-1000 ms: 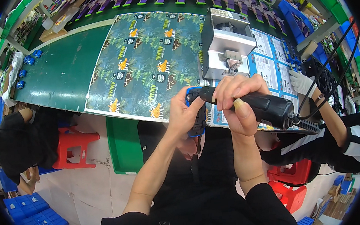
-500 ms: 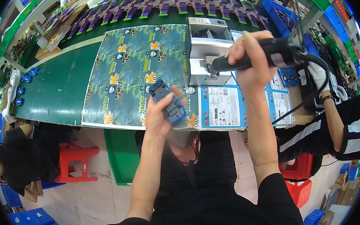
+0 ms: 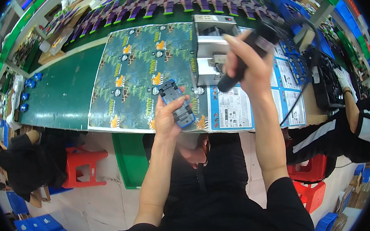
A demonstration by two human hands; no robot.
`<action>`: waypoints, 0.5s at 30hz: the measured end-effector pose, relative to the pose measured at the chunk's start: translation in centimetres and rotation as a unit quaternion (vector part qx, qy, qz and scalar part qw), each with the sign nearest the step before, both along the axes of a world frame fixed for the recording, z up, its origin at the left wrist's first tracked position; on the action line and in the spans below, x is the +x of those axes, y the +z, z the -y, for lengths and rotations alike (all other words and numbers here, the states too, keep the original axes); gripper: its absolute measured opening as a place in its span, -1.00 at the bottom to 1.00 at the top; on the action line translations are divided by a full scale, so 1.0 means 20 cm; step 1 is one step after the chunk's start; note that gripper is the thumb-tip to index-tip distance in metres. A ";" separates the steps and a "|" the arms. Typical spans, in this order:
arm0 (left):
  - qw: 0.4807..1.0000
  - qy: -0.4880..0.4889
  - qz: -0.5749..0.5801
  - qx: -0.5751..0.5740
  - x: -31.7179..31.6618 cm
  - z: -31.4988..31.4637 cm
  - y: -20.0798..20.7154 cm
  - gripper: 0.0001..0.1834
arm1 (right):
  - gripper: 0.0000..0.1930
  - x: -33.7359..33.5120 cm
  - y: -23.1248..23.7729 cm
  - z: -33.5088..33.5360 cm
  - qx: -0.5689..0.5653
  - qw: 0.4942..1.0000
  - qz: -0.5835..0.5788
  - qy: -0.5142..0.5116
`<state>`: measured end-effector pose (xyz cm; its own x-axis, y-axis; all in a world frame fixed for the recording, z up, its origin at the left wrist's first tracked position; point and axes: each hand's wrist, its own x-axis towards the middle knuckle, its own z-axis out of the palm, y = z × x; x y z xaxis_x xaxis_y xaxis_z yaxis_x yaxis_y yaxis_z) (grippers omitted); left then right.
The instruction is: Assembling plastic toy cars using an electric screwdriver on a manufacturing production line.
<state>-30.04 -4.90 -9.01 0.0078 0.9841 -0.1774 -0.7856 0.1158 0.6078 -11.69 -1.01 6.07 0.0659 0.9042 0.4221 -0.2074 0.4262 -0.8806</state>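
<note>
My left hand grips a blue toy car with its black underside facing up, above the near edge of the patterned sheet. The thumb lies across the middle of the underside. My right hand is wrapped round a black corded electric screwdriver, tilted with its lower end toward the left. Its tip is too blurred to make out. Just left of and behind it stands a silver box-shaped machine, seemingly a screw feeder. The screwdriver is raised in front of this machine, apart from the car.
A printed animal-pattern sheet covers the bench, with blue printed card to its right. Purple-and-green parts line the back. Small blue pieces sit far left. At right, a co-worker's gloved hand is by a black tray.
The screwdriver has come away from the silver machine and swung to a steeper tilt, its lower end nearer me. The toy car stays in my left hand. The co-worker's gloved hand has shifted.
</note>
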 end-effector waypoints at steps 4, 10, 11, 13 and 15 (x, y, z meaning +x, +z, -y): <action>0.999 -0.002 -0.041 0.014 0.03 -0.02 0.03 -0.49 | -0.85 -0.04 -0.04 0.24 0.017 0.977 -0.177 0.121; 0.998 0.004 -0.058 -0.003 0.03 0.00 0.06 -0.48 | -0.87 -0.13 -0.11 0.30 0.028 0.987 -0.075 0.142; 0.998 0.004 -0.057 -0.003 0.03 0.00 0.05 -0.48 | -0.87 -0.14 -0.11 0.29 0.030 0.987 -0.063 0.146; 0.999 -0.002 -0.046 -0.002 0.04 0.00 0.05 -0.48 | -0.85 -0.17 -0.12 0.30 0.018 0.986 -0.091 0.136; 0.999 0.002 -0.053 -0.005 0.03 0.00 0.05 -0.49 | -0.81 -0.20 -0.15 0.30 0.017 0.984 -0.122 0.132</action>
<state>-29.41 -4.90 -7.93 -0.0154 0.9821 -0.1878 -0.7172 0.1200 0.6865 -15.77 -6.92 2.99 -0.0655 0.8895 0.4523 -0.5182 0.3570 -0.7772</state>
